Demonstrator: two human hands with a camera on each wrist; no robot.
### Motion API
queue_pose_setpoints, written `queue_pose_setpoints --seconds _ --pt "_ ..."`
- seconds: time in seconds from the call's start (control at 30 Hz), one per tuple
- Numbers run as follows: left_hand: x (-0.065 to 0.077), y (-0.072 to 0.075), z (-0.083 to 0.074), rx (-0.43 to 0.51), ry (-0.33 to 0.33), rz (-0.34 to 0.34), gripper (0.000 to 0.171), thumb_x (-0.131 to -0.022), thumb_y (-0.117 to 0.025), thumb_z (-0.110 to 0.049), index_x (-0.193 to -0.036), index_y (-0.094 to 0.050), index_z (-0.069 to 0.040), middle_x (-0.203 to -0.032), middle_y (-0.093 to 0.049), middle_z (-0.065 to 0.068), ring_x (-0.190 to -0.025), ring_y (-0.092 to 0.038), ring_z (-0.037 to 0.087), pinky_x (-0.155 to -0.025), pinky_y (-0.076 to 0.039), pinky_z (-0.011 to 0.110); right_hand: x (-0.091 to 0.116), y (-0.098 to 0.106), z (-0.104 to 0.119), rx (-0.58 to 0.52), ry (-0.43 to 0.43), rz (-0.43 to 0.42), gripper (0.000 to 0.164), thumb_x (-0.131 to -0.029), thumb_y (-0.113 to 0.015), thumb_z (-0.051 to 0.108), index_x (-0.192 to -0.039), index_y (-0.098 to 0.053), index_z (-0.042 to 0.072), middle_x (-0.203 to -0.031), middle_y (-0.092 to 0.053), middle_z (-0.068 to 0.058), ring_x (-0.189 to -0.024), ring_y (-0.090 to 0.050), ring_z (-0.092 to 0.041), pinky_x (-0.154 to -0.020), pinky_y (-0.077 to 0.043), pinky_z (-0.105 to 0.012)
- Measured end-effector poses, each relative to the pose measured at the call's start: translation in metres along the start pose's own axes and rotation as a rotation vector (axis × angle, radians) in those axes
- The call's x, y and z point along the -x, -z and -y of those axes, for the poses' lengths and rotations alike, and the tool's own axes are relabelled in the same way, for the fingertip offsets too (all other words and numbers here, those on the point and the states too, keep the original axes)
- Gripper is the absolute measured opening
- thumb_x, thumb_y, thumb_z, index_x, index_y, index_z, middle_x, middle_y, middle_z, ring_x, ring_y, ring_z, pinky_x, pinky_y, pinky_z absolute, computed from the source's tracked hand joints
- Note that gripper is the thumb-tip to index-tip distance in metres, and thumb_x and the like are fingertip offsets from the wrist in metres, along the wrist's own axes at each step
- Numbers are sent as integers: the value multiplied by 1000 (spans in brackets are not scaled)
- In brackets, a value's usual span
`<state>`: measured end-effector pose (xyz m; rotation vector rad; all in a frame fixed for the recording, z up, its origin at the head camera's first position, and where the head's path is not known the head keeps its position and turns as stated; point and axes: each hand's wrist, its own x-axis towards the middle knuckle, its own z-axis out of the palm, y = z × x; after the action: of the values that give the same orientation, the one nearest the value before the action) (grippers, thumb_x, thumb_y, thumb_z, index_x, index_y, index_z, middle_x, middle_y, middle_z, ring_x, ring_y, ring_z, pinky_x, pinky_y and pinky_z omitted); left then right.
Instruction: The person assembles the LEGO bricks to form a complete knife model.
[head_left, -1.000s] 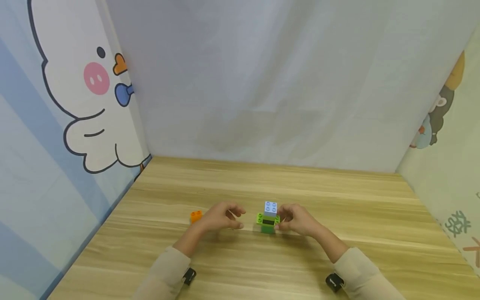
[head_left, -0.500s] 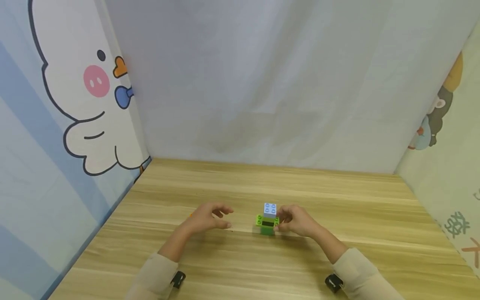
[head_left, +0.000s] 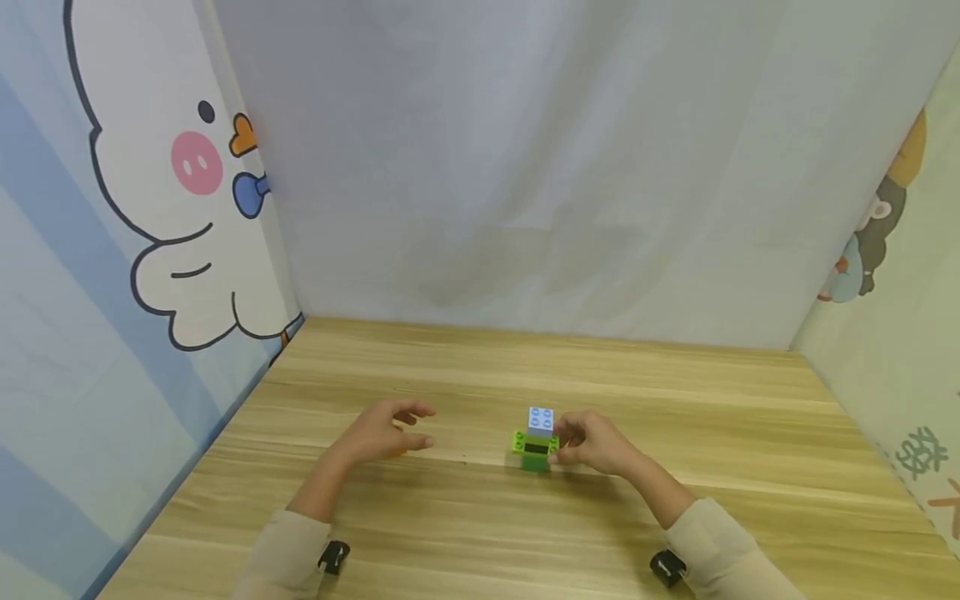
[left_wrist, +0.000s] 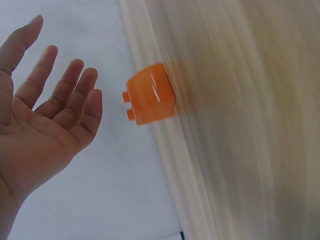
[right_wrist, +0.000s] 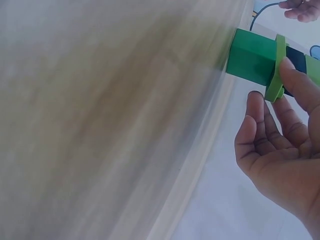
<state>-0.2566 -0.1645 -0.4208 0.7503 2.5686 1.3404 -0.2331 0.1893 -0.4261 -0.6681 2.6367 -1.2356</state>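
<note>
A small stack of toy bricks stands upright on the table: dark green brick at the bottom, a wider lime-green plate with a dark patch above, and a light blue brick on top. My right hand pinches the stack from its right side, thumb in front at the lime-green part. To the left, my left hand hovers with loosely bent fingers and holds nothing. In the left wrist view an orange brick sits on the table just beyond those fingers; the left hand hides most of it in the head view.
The wooden table meets a pale cloth backdrop at the back. Cartoon-printed panels flank it, one at left and one at right. A black strap device sits at each wrist.
My left hand has moved left, away from the stack, and now covers the orange brick in the head view. My right hand stays at the stack.
</note>
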Motion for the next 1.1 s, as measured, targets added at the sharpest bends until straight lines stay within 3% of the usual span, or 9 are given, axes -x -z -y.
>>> queue_pose_setpoints --seconds 0.4,0.67,0.87,1.1 --pt "8 16 20 -8 42 -36 41 -80 -75 -20 -116 -63 -7 -119 -59 8 -111 -48 39 -87 -41 54 -2 -1 -3 7 8 -5 32 -75 -78 15 -97 -63 -2 -85 -61 -4 -75 -57 -18 -66 -49 -32" --pt "11 23 31 13 96 -37 47 -77 -77 -19 -118 -61 -2 -120 -57 13 -108 -49 40 -87 -42 51 -1 0 0 -2 2 -2 31 -75 -78 14 -97 -63 -2 -84 -60 -4 -74 -56 -17 -65 -48 -31" --pt "14 28 35 26 150 2 54 -74 -79 -19 -121 -59 -1 -121 -52 22 -107 -50 41 -86 -43 51 -1 1 0 4 3 -2 32 -75 -78 14 -97 -63 -3 -86 -61 -4 -75 -57 -17 -65 -48 -32" --pt "15 34 43 87 124 87 56 -73 -77 -5 -123 -53 7 -116 -53 26 -100 -54 38 -83 -46 46 -1 0 0 5 8 2 33 -75 -78 15 -97 -63 -3 -86 -61 -4 -75 -57 -17 -66 -49 -32"
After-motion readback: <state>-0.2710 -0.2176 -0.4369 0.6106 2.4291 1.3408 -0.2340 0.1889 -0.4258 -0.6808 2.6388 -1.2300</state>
